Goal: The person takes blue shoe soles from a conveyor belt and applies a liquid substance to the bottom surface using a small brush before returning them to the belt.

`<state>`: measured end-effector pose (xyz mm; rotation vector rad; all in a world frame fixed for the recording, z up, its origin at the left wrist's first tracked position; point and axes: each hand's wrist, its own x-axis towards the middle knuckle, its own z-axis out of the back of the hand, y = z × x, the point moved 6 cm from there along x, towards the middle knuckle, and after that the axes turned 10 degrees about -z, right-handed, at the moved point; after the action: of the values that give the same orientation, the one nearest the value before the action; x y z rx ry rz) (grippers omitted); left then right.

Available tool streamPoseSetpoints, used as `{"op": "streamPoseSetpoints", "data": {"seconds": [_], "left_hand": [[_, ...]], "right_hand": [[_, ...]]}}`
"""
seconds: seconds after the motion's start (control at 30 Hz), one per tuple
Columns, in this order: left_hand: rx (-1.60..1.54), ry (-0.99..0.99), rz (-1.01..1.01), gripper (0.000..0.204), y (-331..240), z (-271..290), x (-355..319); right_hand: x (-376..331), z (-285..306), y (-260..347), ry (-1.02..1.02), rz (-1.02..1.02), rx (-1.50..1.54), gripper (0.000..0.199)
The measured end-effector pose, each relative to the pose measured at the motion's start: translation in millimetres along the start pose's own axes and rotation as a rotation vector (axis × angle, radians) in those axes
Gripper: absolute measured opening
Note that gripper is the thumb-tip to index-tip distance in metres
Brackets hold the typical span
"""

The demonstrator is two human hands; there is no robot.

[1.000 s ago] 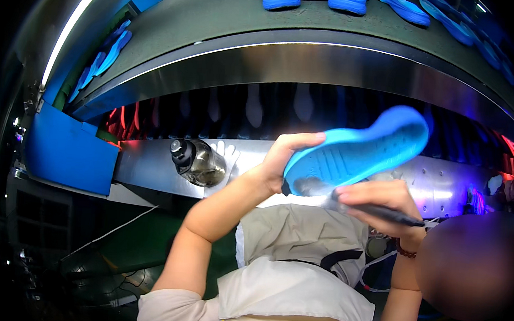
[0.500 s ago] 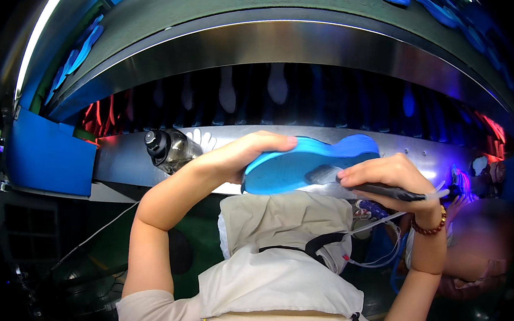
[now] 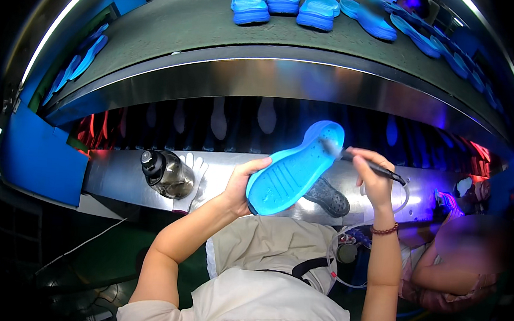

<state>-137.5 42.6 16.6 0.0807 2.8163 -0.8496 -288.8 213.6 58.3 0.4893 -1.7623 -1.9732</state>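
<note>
My left hand (image 3: pixel 244 184) is closed round the toe-side edge of a bright blue shoe sole (image 3: pixel 286 174), its grooved and dotted inner face turned up. The sole stands tilted, one end toward me and the other pointing away to the right. In my right hand (image 3: pixel 376 179) is a black-handled brush (image 3: pixel 373 166), with a clear thin tube (image 3: pixel 405 202) trailing from its back end. The brush's bristles, blurred, meet the sole's far end. Partly behind the blue sole, a dark perforated sole piece (image 3: pixel 331 201) lies on the metal ledge (image 3: pixel 226 169).
A dark translucent bottle (image 3: pixel 169 174) stands on the ledge at left, beside a white glove (image 3: pixel 195 174). Beyond is a green conveyor belt (image 3: pixel 174 68) carrying several blue soles (image 3: pixel 316 12). Dark sole shapes line the recess beneath it. Another person's arm (image 3: pixel 453 246) is at right.
My left hand has swung the blue sole to a steeper angle, with its inner face in fuller view. The brush has moved to the sole's far end. The view now takes in more belt.
</note>
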Motion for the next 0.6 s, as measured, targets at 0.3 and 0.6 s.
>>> {"op": "streamPoseSetpoints", "data": {"seconds": [0.3,0.6], "left_hand": [[-0.021,-0.109,-0.124,0.051,1.0,48.4,-22.7],[0.162,0.097,-0.933,0.063,-230.4,5.9,-109.7]], "right_hand": [[-72.0,-47.7,-2.2,0.384,-0.030,0.277,0.018],[-79.5,14.2,-70.6,0.076,-0.043,0.732,0.027]]}}
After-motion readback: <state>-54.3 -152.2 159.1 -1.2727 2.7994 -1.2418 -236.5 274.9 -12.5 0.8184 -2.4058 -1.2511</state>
